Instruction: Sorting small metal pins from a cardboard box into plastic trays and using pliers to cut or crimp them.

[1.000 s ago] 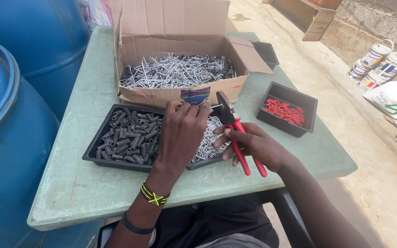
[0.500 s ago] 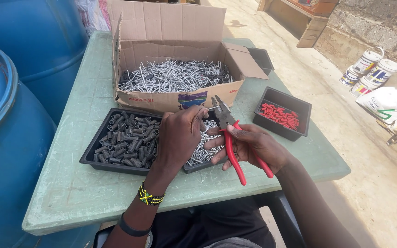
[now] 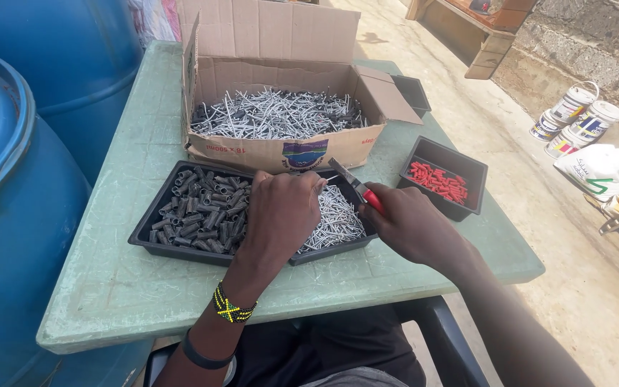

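Right hand [image 3: 413,226] grip closed around red-handled pliers [image 3: 358,189], left hand [image 3: 281,215] pinching a nail at the pliers' tip, above black tray [image 3: 153,229]

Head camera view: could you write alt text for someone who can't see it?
A person's right hand grips red-handled pliers beside the left hand, over a black tray of dark sleeves and silver nails on a green table; behind stands a cardboard box of nails.

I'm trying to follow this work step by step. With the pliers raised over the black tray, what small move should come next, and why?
Probably close the pliers on the thin metal piece pinched in the left hand. The right hand has their tip right at those fingertips, above the silver pins in the black tray, so piece and tool already meet. Whether the tip already grips it cannot be told.
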